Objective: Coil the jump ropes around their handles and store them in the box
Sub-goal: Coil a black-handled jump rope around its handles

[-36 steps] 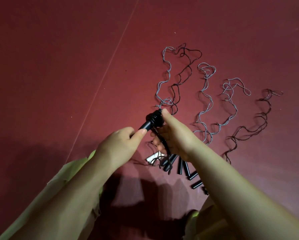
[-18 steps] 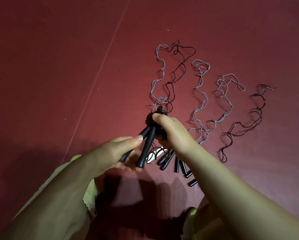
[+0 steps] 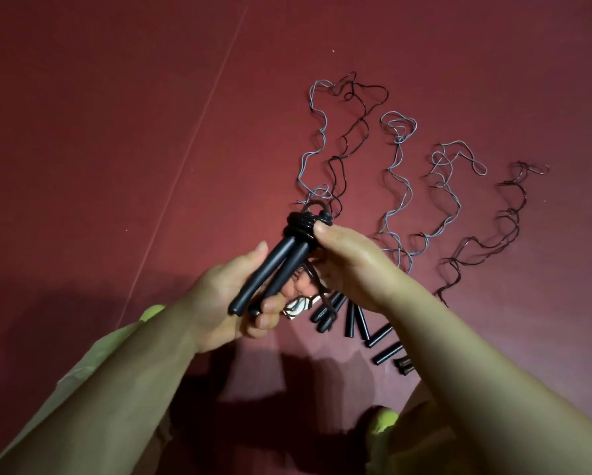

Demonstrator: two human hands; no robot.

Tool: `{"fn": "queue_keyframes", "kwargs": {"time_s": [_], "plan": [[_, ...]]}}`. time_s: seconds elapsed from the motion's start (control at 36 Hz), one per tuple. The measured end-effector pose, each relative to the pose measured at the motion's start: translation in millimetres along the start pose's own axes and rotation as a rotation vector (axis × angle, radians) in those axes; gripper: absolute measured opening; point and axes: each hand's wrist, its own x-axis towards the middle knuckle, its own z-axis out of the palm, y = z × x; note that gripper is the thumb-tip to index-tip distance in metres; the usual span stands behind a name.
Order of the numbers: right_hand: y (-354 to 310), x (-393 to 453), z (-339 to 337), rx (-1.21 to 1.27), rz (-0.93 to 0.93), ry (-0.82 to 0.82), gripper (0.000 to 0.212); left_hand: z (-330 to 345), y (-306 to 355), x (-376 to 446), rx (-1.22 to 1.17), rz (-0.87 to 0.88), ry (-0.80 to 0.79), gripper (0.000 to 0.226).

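I hold a black jump rope above the red floor. Its two black handles (image 3: 270, 272) lie side by side, splayed at their lower ends. My left hand (image 3: 229, 303) grips those lower ends. A black coil of rope (image 3: 303, 223) wraps the handles' top, and my right hand (image 3: 346, 258) pinches it with thumb on top. A loose strand of the rope hangs down between my hands. On the floor beyond lie several uncoiled ropes: grey ones (image 3: 399, 186) and dark ones (image 3: 486, 245). Their black handles (image 3: 353, 317) lie in a row under my right forearm. No box is in view.
A small shiny white-and-brown object (image 3: 298, 305) lies on the floor just below my hands. A thin pale seam (image 3: 191, 145) runs diagonally across the red floor (image 3: 99, 132) to the left. Green sleeves cover my upper arms.
The handles swung from pointing away to lying flat with both visible. My left hand shifted its hold to their lower ends. The right hand stays on the coil.
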Motion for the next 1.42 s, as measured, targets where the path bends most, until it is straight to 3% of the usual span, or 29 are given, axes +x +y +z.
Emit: {"fn": "queue_keyframes", "kwargs": {"time_s": [0.17,0.22,0.33,0.53,0.61,0.78,0.94,1.11,1.28,1.42], "plan": [[11,9,-4,-0.152,0.149,0.111,0.070,3,2,9,0.358,0.110,0.375,0.056],[13,9,-5,-0.237,0.184,0.136,0.061,0,1,12,0.474,0.121,0.453,0.056],[5,5,-5,-0.408,0.153,0.208,0.055,0,3,16,0.546,0.121,0.485,0.054],[6,0,-5,-0.732,0.085,0.353,0.077,-5,1,28,0.726,0.196,0.563,0.055],[4,-2,-5,-0.666,0.094,0.375,0.074,-10,-1,33,0.821,0.217,0.626,0.063],[4,-1,-1,-0.390,0.174,0.341,0.072,-9,2,39,1.103,0.250,0.789,0.049],[6,2,-6,-0.209,0.241,0.327,0.068,-3,1,41,1.193,0.326,0.821,0.039],[6,-2,-13,-0.185,0.265,0.335,0.063,4,2,42,1.353,0.469,0.849,0.032],[6,3,-14,-0.171,0.219,0.348,0.051,9,4,38,1.378,0.549,0.844,0.046],[6,3,-14,-0.112,0.169,0.347,0.038,7,4,37,1.205,0.463,0.766,0.029]]}}
